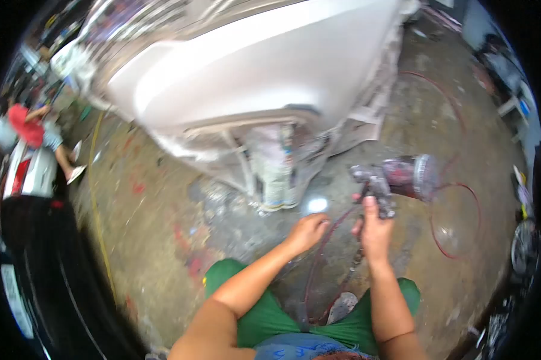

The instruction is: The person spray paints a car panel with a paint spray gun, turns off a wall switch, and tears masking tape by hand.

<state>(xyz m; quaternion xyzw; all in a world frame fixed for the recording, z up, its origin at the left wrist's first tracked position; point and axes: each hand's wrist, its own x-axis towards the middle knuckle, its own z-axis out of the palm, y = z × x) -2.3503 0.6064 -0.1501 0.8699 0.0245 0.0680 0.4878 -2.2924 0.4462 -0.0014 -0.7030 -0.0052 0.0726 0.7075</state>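
Observation:
My right hand [376, 237] is wrapped round the handle of a paint spray gun [373, 180]. The gun's stained cup [408, 176] points off to the right. A dark red air hose [318, 264] runs down past my knees, close beside my left hand. My left hand [309, 233] is closed, its fingers curled under; whatever they hold, if anything, is hidden. In front of me stands a vehicle body part with a pale, whitish panel [222, 78], its surroundings wrapped in plastic masking film [186, 150]. The gun is apart from the panel.
The concrete floor [150, 240] is stained with paint. A red hose loop [479, 219] lies to the right. At left are a black car part [48, 264], a yellow line [96, 192] and a seated person [33, 129] in red. Clutter [525, 240] lines the right edge.

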